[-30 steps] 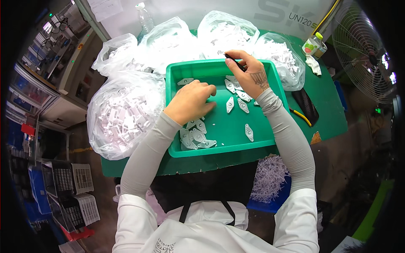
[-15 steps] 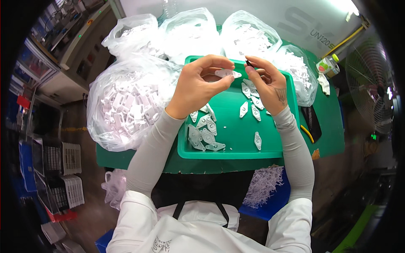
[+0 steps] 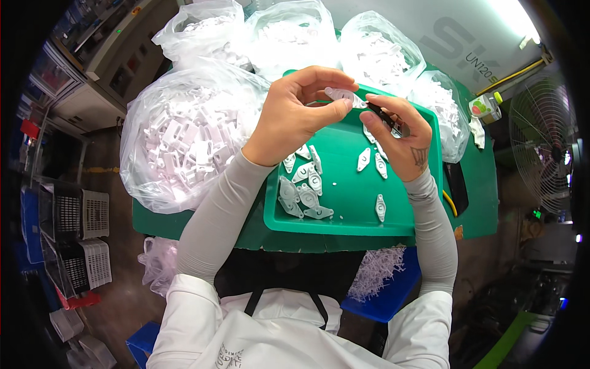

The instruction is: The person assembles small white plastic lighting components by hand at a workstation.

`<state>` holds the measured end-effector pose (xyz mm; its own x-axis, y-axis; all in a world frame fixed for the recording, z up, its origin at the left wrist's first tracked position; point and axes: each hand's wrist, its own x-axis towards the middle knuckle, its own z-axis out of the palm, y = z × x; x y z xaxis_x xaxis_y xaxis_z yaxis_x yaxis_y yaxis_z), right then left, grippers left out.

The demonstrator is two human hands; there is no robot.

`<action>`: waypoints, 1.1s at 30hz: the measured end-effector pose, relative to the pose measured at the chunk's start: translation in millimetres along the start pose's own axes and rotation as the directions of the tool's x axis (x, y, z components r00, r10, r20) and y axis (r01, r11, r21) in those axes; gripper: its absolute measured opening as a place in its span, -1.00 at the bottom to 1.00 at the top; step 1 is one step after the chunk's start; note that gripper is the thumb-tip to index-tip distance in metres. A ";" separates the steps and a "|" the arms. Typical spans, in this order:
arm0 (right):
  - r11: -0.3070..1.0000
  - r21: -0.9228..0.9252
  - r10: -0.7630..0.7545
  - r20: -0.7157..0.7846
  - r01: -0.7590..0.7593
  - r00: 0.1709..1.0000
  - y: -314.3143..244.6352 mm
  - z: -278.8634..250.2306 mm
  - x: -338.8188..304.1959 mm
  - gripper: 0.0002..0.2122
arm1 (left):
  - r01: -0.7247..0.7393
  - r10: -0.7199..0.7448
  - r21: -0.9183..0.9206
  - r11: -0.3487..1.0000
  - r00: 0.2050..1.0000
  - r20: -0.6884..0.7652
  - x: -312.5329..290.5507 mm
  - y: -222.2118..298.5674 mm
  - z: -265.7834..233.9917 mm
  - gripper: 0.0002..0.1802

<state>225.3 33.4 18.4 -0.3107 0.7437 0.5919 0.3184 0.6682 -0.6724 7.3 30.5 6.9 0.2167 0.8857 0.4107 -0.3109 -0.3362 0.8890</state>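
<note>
My left hand (image 3: pixel 294 114) pinches a white plastic part (image 3: pixel 343 96), diamond-shaped with small rounded ends, between thumb and fingertips. My right hand (image 3: pixel 410 136) is closed around a slim black hand tool (image 3: pixel 386 117), whose exact kind I cannot make out. The tool's tip meets or nearly meets the right end of the part. Both hands are over a green tray (image 3: pixel 344 229). Similar white parts (image 3: pixel 307 179) lie clustered at the tray's left side, and several more (image 3: pixel 364 159) are scattered on its right, some hidden beneath my right hand.
Clear bags of white plastic pieces (image 3: pixel 193 138) crowd the left and back of the green table (image 3: pixel 482 203). At the right are a yellow-handled tool (image 3: pixel 450 203), a capped bottle (image 3: pixel 485 106) and a fan (image 3: pixel 544 123). White scraps (image 3: pixel 378 270) fill a blue bin below.
My right hand has turned, bringing more of the black tool into sight and its tip to the part's end. The left hand still holds the part. The whole view has shifted slightly.
</note>
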 end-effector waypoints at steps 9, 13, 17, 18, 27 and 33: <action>1.000 -0.001 0.011 -0.012 -0.011 1.000 2.5 -0.3 -1.5 -0.74 | 0.025 -0.025 -0.039 0.999 1.000 0.020 -0.9 0.7 -0.4 -0.63; 1.000 -0.014 0.005 -0.024 -0.006 1.000 1.6 -0.3 -1.3 -0.75 | 0.052 -0.051 -0.042 0.998 0.998 0.024 -1.5 2.4 -0.2 -0.63; 1.000 -0.017 0.017 -0.032 -0.018 0.999 1.0 -0.4 -1.5 -0.75 | 0.050 -0.049 -0.049 0.998 0.999 0.021 -1.4 0.8 -0.5 -0.63; 1.000 -0.016 0.017 -0.031 -0.018 0.999 0.9 -0.1 -1.4 -0.75 | 0.044 -0.043 -0.052 0.998 0.999 0.024 -1.3 -0.2 -0.9 -0.63; 0.999 -0.040 -0.031 -0.029 0.030 0.999 0.0 -0.8 -0.1 -0.77 | 0.049 -0.047 -0.071 0.996 0.998 0.034 -1.3 1.0 -0.8 -0.64; 0.997 -0.069 -0.032 -0.020 0.031 0.999 -2.1 -2.3 0.6 -0.79 | 0.040 -0.038 -0.074 0.996 0.999 0.033 -1.5 0.8 -0.4 -0.64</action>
<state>226.5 32.4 21.2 -0.3031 0.7221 0.6219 0.3697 0.6906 -0.6216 6.4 29.1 6.9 0.2583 0.8867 0.3833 -0.3698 -0.2758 0.8872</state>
